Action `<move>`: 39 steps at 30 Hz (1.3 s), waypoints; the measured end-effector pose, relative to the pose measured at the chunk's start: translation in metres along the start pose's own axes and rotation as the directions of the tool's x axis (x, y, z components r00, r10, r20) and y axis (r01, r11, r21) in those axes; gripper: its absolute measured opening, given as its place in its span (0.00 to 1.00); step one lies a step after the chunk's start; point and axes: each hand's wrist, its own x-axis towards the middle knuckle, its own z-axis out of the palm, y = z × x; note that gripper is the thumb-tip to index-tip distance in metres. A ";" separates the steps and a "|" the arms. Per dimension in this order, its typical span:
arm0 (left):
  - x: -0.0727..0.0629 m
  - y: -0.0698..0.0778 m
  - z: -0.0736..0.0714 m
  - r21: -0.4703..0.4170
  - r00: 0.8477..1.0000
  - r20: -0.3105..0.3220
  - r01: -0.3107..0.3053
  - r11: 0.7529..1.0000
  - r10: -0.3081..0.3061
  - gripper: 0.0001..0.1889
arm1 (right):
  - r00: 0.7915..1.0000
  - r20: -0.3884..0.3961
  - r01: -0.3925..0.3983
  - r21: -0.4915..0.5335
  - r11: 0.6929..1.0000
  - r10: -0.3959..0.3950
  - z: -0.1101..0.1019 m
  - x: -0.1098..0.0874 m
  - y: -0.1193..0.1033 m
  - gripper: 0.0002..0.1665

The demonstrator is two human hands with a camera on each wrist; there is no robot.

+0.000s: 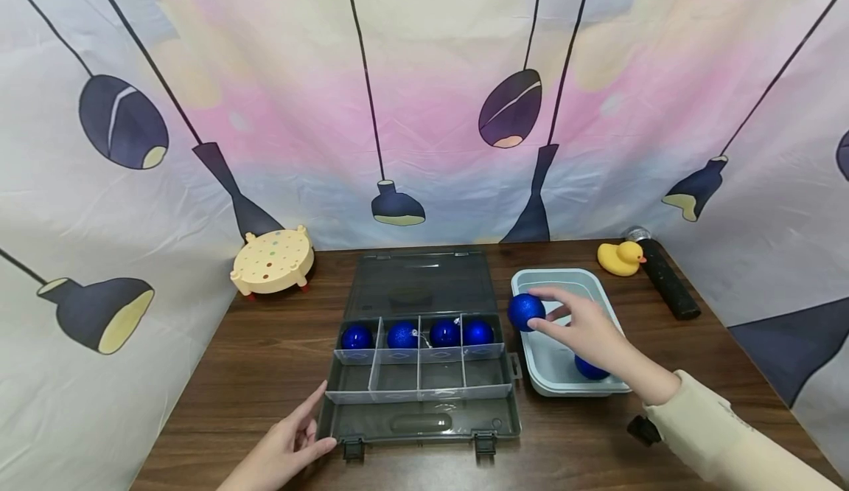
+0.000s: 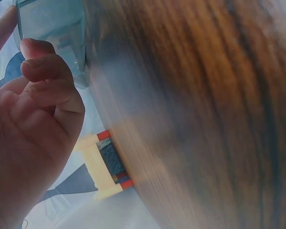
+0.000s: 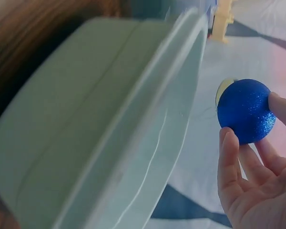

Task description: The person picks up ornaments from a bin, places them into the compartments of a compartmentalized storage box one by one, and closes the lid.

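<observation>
My right hand (image 1: 584, 329) pinches a glittery blue ball (image 1: 527, 312) between thumb and fingertips, above the left rim of a pale blue plastic tub (image 1: 562, 279). Another blue ball (image 1: 590, 368) lies in the tub, partly hidden by the right wrist. My left hand (image 1: 281, 447) has its index fingertip at the left side of a dark translucent organizer box (image 1: 424, 423) and its thumb near the front corner. The box's lid (image 1: 421, 284) lies back. Its rear row of compartments holds several blue balls, among them a shiny one (image 1: 357, 337) at far left and a glittery one (image 1: 402, 335) beside it.
A cream round stool-like toy (image 1: 273, 261) with red-tipped feet stands at the back left. At the back right are a yellow rubber duck (image 1: 620, 258) and a black-handled object (image 1: 670, 281). A patterned cloth (image 1: 438, 108) hangs behind the wooden table (image 1: 265, 358).
</observation>
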 end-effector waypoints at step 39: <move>0.001 0.001 0.000 0.007 1.000 -0.013 -0.012 1.000 0.012 0.40 | 0.959 0.212 0.210 -0.090 0.974 -0.187 0.063 -0.004 -0.009 0.24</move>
